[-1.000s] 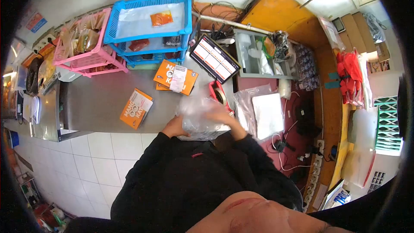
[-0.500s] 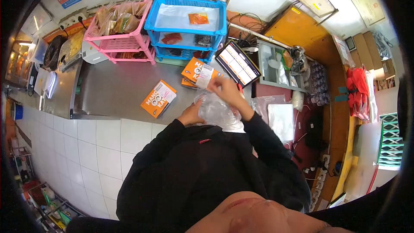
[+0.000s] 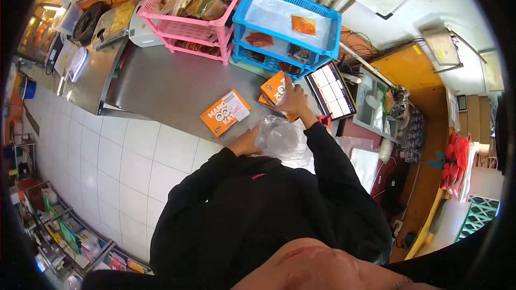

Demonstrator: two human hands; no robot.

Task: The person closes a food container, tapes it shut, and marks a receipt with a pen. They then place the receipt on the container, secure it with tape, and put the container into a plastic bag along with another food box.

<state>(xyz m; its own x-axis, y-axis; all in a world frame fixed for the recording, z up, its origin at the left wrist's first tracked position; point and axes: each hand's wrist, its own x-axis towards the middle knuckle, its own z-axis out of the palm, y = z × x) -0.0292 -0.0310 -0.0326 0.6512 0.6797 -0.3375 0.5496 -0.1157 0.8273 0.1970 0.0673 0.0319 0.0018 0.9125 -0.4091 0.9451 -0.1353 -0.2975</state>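
Note:
My right hand (image 3: 294, 100) reaches over the upper of two stacked orange boxes (image 3: 273, 86), its fingers spanning the box and gripping it. Part of that box lies hidden under the hand. My left hand (image 3: 246, 142) holds the left edge of a clear plastic bag (image 3: 278, 135), which lies crumpled and partly spread at the counter's front edge, close to my body. Left of the stack, another orange box (image 3: 221, 114) with a white label lies flat on the metal counter.
Behind the boxes stand a blue tiered rack (image 3: 290, 43) holding small packets and a pink tiered rack (image 3: 220, 21) full of bagged items. A tablet (image 3: 331, 90) leans to the right of the stack. Further right are a grey tray (image 3: 371, 102) and white plastic sheets (image 3: 365, 166).
My right hand has moved from the stack's near edge, by the white label, up onto the top box and gripped it. The camera view has turned and shifted.

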